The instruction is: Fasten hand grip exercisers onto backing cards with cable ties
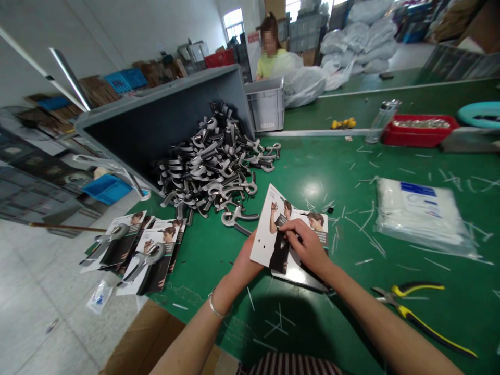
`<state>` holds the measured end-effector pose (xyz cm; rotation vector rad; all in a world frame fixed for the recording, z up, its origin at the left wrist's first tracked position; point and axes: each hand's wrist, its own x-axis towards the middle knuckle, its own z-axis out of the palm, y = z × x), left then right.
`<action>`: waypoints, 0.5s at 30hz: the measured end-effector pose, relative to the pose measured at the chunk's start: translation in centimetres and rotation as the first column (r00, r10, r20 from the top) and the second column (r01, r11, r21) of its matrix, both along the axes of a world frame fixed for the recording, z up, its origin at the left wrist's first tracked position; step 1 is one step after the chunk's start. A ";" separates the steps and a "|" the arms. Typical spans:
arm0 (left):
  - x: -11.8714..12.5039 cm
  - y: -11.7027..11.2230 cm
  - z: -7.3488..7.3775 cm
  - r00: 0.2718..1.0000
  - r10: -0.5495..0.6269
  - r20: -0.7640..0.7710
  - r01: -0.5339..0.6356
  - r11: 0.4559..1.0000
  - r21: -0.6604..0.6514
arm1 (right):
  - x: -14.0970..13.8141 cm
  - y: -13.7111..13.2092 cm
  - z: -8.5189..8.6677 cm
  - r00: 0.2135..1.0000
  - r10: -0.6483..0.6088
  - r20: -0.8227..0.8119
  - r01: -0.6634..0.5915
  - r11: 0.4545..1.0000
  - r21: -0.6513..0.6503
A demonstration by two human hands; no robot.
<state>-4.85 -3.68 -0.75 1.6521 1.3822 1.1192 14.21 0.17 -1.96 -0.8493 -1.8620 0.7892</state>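
Observation:
My left hand is closed on the lower left edge of a printed backing card, which it holds tilted up above the table. The card has small holes on its white part. Against the card's face, my right hand has its thumb and finger pinched together; whatever is between them is too small to make out. More printed cards lie beneath my right hand. Just beyond my left hand lies a single grey and black hand grip strengthener, apart from the large pile of hand grips.
Cards with hand grips on them lie at the table's left edge. On the right are yellow-handled cutters, a bag of white ties and a red tray. Clear strips litter the green table. A person is across the table.

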 end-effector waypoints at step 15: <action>0.3 0.5 3.1 0.942 0.095 -0.323 0.011 0.951 0.310 | -0.1 -0.4 0.4 0.999 -0.046 0.004 0.045 0.998 0.052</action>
